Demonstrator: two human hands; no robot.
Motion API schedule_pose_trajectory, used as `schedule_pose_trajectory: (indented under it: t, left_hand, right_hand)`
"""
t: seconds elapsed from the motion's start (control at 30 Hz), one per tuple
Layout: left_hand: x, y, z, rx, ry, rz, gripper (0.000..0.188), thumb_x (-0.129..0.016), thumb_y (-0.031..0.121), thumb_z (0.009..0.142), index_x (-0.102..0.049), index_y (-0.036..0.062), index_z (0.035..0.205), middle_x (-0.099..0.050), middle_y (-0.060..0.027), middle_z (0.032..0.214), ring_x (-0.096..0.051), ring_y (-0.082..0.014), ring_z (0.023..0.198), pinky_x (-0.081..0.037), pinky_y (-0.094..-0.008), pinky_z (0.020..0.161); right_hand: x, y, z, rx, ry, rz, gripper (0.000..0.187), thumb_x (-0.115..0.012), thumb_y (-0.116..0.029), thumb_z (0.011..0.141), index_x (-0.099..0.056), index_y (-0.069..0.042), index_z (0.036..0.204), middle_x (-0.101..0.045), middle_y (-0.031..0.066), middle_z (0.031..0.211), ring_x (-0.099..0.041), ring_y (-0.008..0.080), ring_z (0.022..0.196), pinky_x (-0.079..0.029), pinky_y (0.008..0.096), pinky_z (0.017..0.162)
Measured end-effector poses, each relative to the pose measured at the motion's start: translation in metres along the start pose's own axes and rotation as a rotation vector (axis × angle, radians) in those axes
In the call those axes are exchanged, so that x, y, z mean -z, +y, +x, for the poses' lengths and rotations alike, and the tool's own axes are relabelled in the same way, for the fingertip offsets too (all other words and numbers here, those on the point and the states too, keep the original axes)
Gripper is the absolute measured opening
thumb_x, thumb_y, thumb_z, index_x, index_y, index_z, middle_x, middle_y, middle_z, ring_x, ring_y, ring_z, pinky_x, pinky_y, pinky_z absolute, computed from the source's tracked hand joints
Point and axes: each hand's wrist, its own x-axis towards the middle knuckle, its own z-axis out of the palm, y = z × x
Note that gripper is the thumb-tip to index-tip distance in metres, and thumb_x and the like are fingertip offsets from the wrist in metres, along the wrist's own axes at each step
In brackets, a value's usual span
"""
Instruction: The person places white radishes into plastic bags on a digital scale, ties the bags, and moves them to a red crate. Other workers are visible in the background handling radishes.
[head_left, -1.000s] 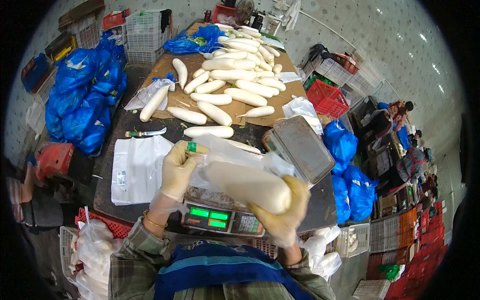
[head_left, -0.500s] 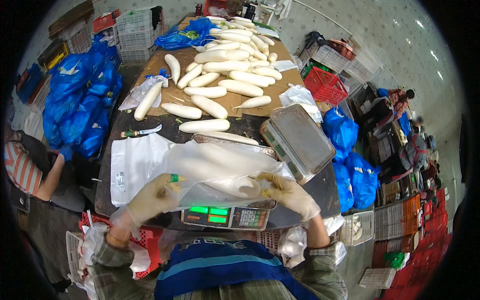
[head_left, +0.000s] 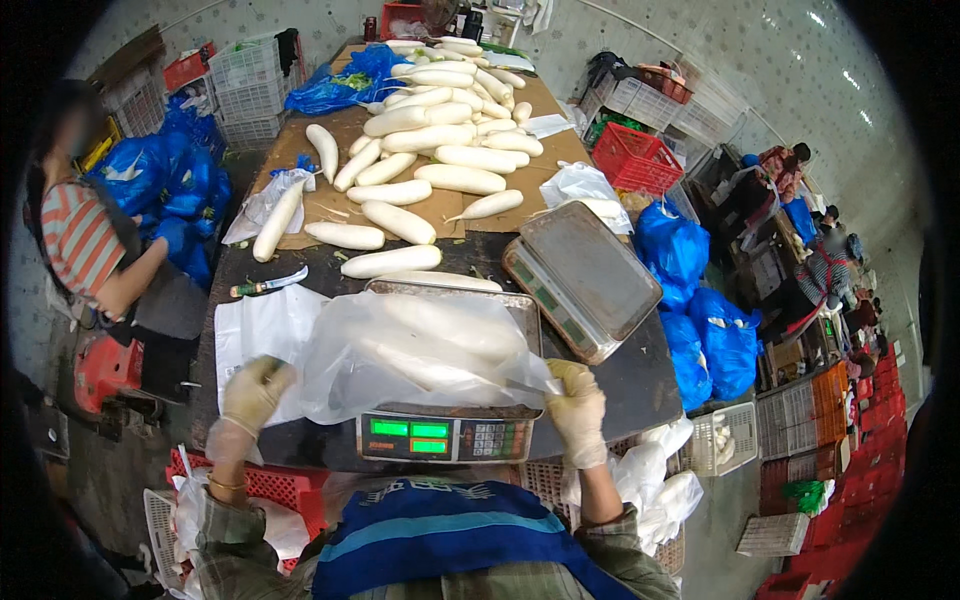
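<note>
Nearest the person, the digital scale (head_left: 445, 425) is sitting at the table's close edge, its green display glowing, and a clear plastic bag of white radishes (head_left: 425, 345) is lying across its steel pan. The left hand (head_left: 252, 392), in a pale glove, is hovering at about eight o'clock from the bag, just beside its loose corner; whether its curled fingers are pinching the film, I cannot tell. The right hand (head_left: 578, 405), also gloved, is pressing against the bag's edge at four o'clock, fingers closing on the plastic there. A stack of flat plastic bags (head_left: 262, 335) is lying at nine o'clock from the scale, with a green-handled knife (head_left: 268, 285) just beyond it. At two o'clock a second scale (head_left: 585, 278) is resting tilted on the dark tabletop (head_left: 640, 375). Farther off, toward twelve o'clock, loose white radishes (head_left: 430, 150) are spreading over brown cardboard. A person in a striped shirt (head_left: 80, 240) is standing at ten o'clock beside blue bags (head_left: 165, 170).
</note>
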Motion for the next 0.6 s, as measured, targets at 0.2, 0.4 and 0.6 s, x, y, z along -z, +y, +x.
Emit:
schedule_pose_trajectory:
  t: [0.2, 0.4, 0.6]
  left_hand:
    - [-0.048, 0.042, -0.036, -0.094, 0.082, -0.126, 0.038, -0.071, 0.034, 0.089, -0.068, 0.0039, 0.113, -0.072, -0.0120, 0.081, -0.070, -0.0260, 0.071, -0.056, -0.0369, 0.068]
    - [-0.049, 0.006, -0.025, -0.006, 0.110, -0.241, 0.022, -0.072, 0.023, 0.090, -0.067, 0.0017, 0.088, -0.070, -0.0099, 0.071, -0.068, -0.0217, 0.062, -0.054, -0.0401, 0.062]
    - [-0.030, 0.113, -0.040, -0.516, 0.664, 0.307, 0.079, -0.077, 0.037, 0.080, -0.049, 0.0025, 0.145, -0.063, -0.0244, 0.126, -0.065, -0.0356, 0.106, -0.054, -0.0383, 0.081]
  right_hand:
    - [0.024, -0.055, 0.013, -0.324, -0.267, 0.949, 0.024, -0.069, -0.022, 0.098, -0.062, 0.000, 0.092, -0.070, 0.0092, 0.083, -0.064, 0.0133, 0.071, -0.052, 0.0260, 0.064]
    - [0.029, -0.064, 0.045, -0.303, -0.463, 1.038, 0.037, -0.050, -0.029, 0.097, -0.068, 0.003, 0.103, -0.072, 0.0136, 0.096, -0.059, 0.0129, 0.073, -0.049, 0.0267, 0.070]
    - [0.029, -0.111, 0.053, -0.199, -0.426, 1.065, 0.059, -0.055, -0.044, 0.099, -0.060, 0.005, 0.131, -0.068, 0.0130, 0.122, -0.059, 0.0133, 0.081, -0.048, 0.0277, 0.078]
